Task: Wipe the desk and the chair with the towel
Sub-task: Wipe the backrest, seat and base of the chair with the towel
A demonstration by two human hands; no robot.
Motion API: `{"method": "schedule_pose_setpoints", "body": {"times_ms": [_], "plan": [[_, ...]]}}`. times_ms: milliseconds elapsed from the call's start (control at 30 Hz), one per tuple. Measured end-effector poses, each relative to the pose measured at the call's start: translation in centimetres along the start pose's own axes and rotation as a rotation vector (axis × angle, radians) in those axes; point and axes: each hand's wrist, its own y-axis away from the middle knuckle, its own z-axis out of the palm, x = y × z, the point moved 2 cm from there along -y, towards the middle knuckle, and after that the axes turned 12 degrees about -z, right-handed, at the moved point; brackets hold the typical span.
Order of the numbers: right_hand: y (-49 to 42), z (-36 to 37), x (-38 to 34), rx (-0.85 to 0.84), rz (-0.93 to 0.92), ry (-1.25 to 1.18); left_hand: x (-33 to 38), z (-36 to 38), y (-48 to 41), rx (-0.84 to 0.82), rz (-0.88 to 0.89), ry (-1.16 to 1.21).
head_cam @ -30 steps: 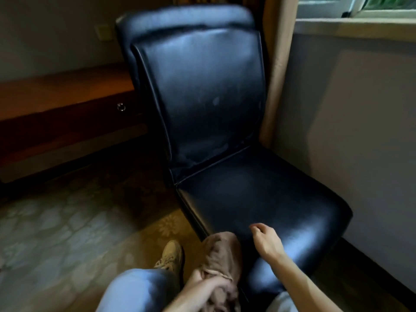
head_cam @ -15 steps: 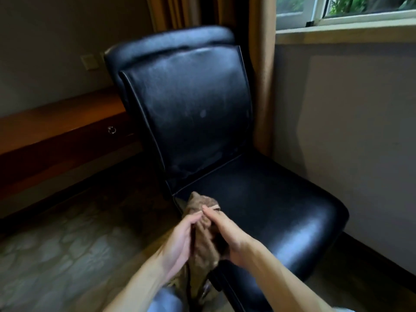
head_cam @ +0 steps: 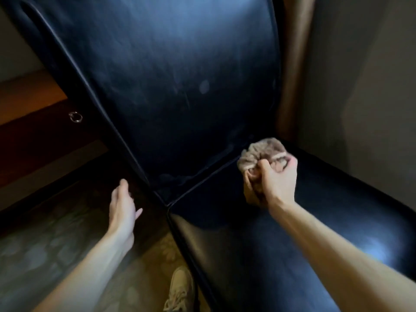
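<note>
A black leather chair (head_cam: 180, 75) fills most of the view, its backrest ahead and its seat at the lower right. My right hand (head_cam: 274, 183) grips a bunched brown towel (head_cam: 262, 150) and holds it at the back of the seat, near the crease under the backrest. My left hand (head_cam: 122, 206) hovers with relaxed fingers beside the chair's left edge, over the floor, holding nothing. The wooden desk (head_cam: 29, 95) shows at the far left behind the chair, with a ring pull (head_cam: 75, 117) on its drawer front.
A patterned carpet (head_cam: 45, 244) covers the floor at the lower left, with my tan shoe (head_cam: 180, 289) beside the seat. A grey wall (head_cam: 364, 86) and a brown curtain (head_cam: 292, 64) stand close on the chair's right.
The view has closed in on the chair. The towel went from both hands to the right hand alone, which carried it to the back of the seat. The left hand let go and moved left.
</note>
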Motion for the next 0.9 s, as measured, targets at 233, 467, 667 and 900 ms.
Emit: {"method": "schedule_pose_setpoints", "body": {"times_ms": [233,467,667,900], "plan": [[-7.4,9.1,4.0,-0.386,-0.057,0.179,-1.4,1.0,-4.2,-0.199,0.012,0.095],[2.6,14.1,4.1,-0.545,-0.105,0.457,-3.2,0.0,-4.8,-0.317,0.050,0.066],[12.0,14.5,2.7,-0.893,-0.148,0.388,-3.0,-0.3,-4.3,-0.341,0.077,0.027],[9.3,6.8,2.8,-0.898,-0.079,0.159,-2.2,-0.2,-4.2,-0.347,0.073,0.009]]}}
